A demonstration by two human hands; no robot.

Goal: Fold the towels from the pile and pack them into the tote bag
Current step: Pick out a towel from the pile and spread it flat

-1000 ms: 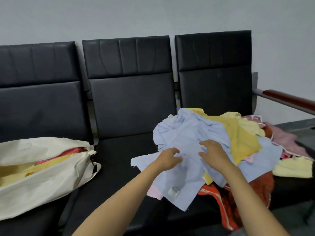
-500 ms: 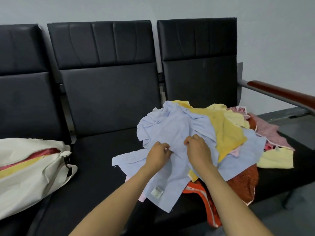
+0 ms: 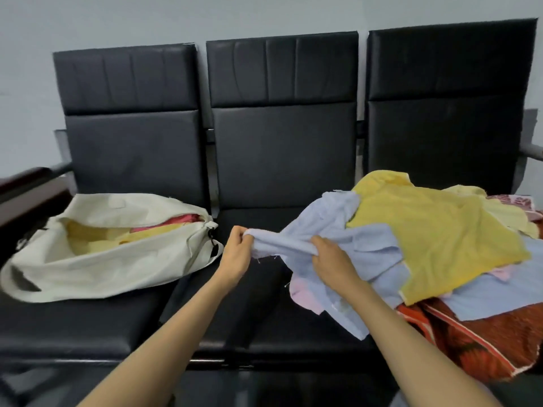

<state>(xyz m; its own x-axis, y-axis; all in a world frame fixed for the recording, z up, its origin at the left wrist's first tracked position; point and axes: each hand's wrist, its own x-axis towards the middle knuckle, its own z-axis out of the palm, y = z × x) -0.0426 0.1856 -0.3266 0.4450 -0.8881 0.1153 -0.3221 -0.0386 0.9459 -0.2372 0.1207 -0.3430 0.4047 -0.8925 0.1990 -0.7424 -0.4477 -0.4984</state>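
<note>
A pale blue towel (image 3: 326, 224) is stretched leftward off the pile of towels (image 3: 440, 245) on the right seat. My left hand (image 3: 236, 254) pinches its left corner over the middle seat. My right hand (image 3: 332, 259) grips the bunched towel a little further right, at the pile's edge. A yellow towel (image 3: 435, 227) lies on top of the pile, with more blue, pink and an orange-red patterned one beneath. The cream tote bag (image 3: 97, 265) lies on its side on the left seat, its mouth facing up and right, with yellow and pink towels inside.
Three black padded seats (image 3: 282, 160) stand in a row against a grey wall. A dark wooden armrest (image 3: 23, 186) borders the left end and a metal arm (image 3: 533, 149) the right. The middle seat cushion (image 3: 258, 318) lies between bag and pile.
Both hands have closed on the blue towel and pulled it left off the pile. The view has swung left, bringing the whole tote bag into sight.
</note>
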